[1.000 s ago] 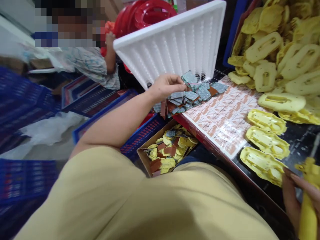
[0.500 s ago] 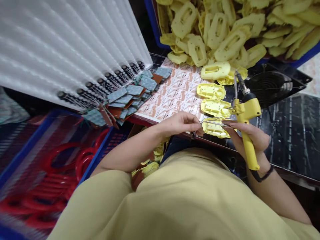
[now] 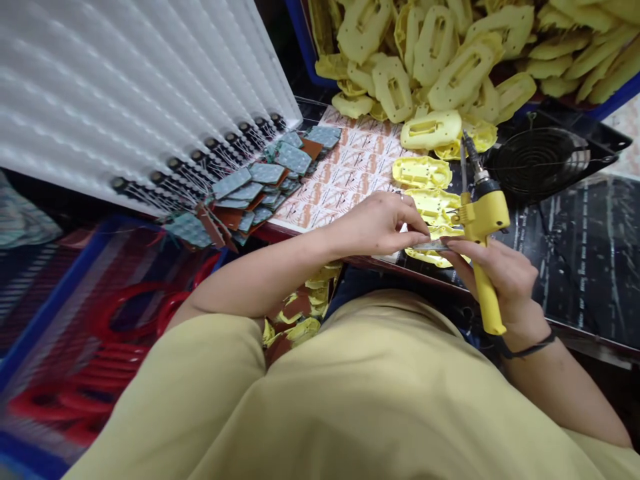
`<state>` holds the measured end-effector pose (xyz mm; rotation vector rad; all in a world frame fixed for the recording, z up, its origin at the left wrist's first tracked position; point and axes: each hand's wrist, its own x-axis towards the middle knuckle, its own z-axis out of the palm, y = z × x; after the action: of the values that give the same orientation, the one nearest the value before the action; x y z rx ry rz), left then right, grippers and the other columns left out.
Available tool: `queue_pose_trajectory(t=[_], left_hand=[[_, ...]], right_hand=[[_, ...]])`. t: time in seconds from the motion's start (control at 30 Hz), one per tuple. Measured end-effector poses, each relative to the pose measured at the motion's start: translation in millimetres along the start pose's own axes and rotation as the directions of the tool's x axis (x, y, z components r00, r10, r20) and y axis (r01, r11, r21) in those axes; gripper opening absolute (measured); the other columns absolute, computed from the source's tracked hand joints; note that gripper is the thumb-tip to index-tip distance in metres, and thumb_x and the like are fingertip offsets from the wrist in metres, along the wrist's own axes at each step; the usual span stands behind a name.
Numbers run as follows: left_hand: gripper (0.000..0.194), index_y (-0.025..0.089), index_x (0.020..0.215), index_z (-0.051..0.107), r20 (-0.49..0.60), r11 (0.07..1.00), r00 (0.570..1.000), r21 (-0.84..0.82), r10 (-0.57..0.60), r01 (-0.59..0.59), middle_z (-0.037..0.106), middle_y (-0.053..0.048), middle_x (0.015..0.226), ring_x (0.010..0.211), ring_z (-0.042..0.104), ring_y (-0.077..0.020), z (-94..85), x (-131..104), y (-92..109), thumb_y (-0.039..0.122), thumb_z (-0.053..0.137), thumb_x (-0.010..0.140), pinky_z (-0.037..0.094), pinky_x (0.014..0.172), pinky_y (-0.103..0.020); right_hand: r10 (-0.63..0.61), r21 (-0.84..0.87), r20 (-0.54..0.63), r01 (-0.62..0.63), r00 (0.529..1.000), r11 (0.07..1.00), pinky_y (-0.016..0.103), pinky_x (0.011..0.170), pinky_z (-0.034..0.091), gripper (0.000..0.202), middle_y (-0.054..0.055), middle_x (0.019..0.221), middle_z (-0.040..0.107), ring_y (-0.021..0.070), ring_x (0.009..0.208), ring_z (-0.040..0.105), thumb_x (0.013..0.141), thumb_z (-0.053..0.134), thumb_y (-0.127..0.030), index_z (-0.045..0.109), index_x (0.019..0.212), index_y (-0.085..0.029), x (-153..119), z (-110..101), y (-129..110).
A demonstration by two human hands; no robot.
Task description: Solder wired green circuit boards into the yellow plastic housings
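The blue bin point(image 3: 300, 27) at the top of your view is heaped with yellow plastic shells point(image 3: 450, 47), and the white ribbed foam tray point(image 3: 125, 80) leans on your left with small circuit boards point(image 3: 260, 183) spilling from its lower edge. Your left hand point(image 3: 380, 223) pinches a small flat board point(image 3: 433, 245) over the nearest yellow shell point(image 3: 435, 257) at the table edge, while your right hand point(image 3: 500, 273) is wrapped around the yellow soldering iron point(image 3: 483, 227). Since half a second ago, your left hand has closed in to meet your right fingertips.
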<state>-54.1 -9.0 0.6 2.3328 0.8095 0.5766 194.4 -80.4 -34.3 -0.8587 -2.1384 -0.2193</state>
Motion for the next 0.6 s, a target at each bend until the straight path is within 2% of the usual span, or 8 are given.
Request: queue_pose_trajectory(t=[0.1, 0.23, 0.3, 0.37, 0.43, 0.5, 0.6], left_hand=[[0.014, 0.022, 0.093, 0.088, 0.071, 0.996, 0.997, -0.074, -0.042, 0.047, 0.084, -0.002, 0.090, 0.087, 0.077, -0.0168, -3.8, 5, 2, 0.021, 0.074, 0.090, 0.056, 0.087, -0.027], [0.005, 0.018, 0.084, 0.083, -0.013, 0.943, 0.991, -0.310, -0.134, 0.123, 0.083, -0.004, 0.090, 0.089, 0.076, -0.0165, 4.6, 4, -1, 0.021, 0.079, 0.086, 0.057, 0.088, -0.028], [0.017, 0.017, 0.082, 0.078, -0.056, 0.843, 0.974, -0.513, -0.219, 0.160, 0.084, -0.005, 0.095, 0.094, 0.078, -0.0175, 11.0, 3, -6, 0.033, 0.084, 0.088, 0.060, 0.090, -0.029], [0.033, 0.018, 0.084, 0.074, -0.062, 0.698, 0.950, -0.693, -0.306, 0.180, 0.084, -0.005, 0.097, 0.097, 0.080, -0.0184, 13.8, 2, -12, 0.048, 0.087, 0.088, 0.064, 0.090, -0.032], [0.042, 0.019, 0.087, 0.071, -0.055, 0.596, 0.926, -0.780, -0.373, 0.194, 0.082, -0.003, 0.093, 0.092, 0.081, -0.0180, 9.5, 3, -17, 0.058, 0.088, 0.088, 0.065, 0.085, -0.032], [0.042, 0.020, 0.090, 0.072, -0.042, 0.598, 0.913, -0.767, -0.406, 0.231, 0.080, -0.001, 0.087, 0.082, 0.080, -0.0162, -1.3, 4, -20, 0.058, 0.087, 0.088, 0.064, 0.076, -0.030], [0.029, 0.019, 0.093, 0.078, 0.009, 0.737, 0.927, -0.603, -0.376, 0.305, 0.079, -0.001, 0.081, 0.073, 0.076, -0.0148, -17.1, 6, -21, 0.046, 0.086, 0.090, 0.061, 0.069, -0.027]], right_hand=[[0.001, 0.000, 0.000, -0.001, 1.000, 1.000, 0.021, 0.076, 0.064, 0.030, -0.003, 0.088, 0.079, 0.0122, 0.072, 0.076, 0.095, 0.082, -0.007, 0.070, 0.116, -0.024, 0, -1, 0], [0.003, 0.000, -0.010, -0.003, 1.000, 1.000, 0.021, 0.074, 0.063, 0.031, -0.003, 0.087, 0.079, 0.0121, 0.068, 0.074, 0.093, 0.083, -0.006, 0.069, 0.116, -0.022, 1, 0, 0], [-0.003, 0.006, -0.036, 0.003, 0.999, 1.000, 0.021, 0.076, 0.064, 0.032, -0.001, 0.088, 0.079, 0.0130, 0.072, 0.075, 0.092, 0.084, -0.005, 0.068, 0.115, -0.022, 0, 2, -2], [-0.013, 0.022, -0.060, 0.015, 0.998, 1.000, 0.019, 0.073, 0.063, 0.032, -0.003, 0.084, 0.078, 0.0122, 0.068, 0.075, 0.091, 0.085, -0.006, 0.069, 0.114, -0.021, -3, 4, -6], [-0.027, 0.044, -0.053, 0.029, 0.998, 0.999, 0.018, 0.069, 0.062, 0.032, -0.002, 0.083, 0.078, 0.0124, 0.067, 0.075, 0.091, 0.087, -0.011, 0.069, 0.116, -0.021, -7, 4, -8], [-0.005, 0.045, -0.029, 0.006, 1.000, 0.999, 0.021, 0.073, 0.064, 0.036, 0.003, 0.096, 0.082, 0.0165, 0.078, 0.080, 0.093, 0.088, -0.018, 0.069, 0.123, -0.022, -15, 1, -3], [0.129, -0.013, -0.016, -0.129, 0.992, 0.992, 0.030, 0.086, 0.069, 0.047, 0.010, 0.125, 0.082, 0.0242, 0.102, 0.083, 0.096, 0.085, -0.022, 0.064, 0.137, -0.025, -29, -2, 15]])
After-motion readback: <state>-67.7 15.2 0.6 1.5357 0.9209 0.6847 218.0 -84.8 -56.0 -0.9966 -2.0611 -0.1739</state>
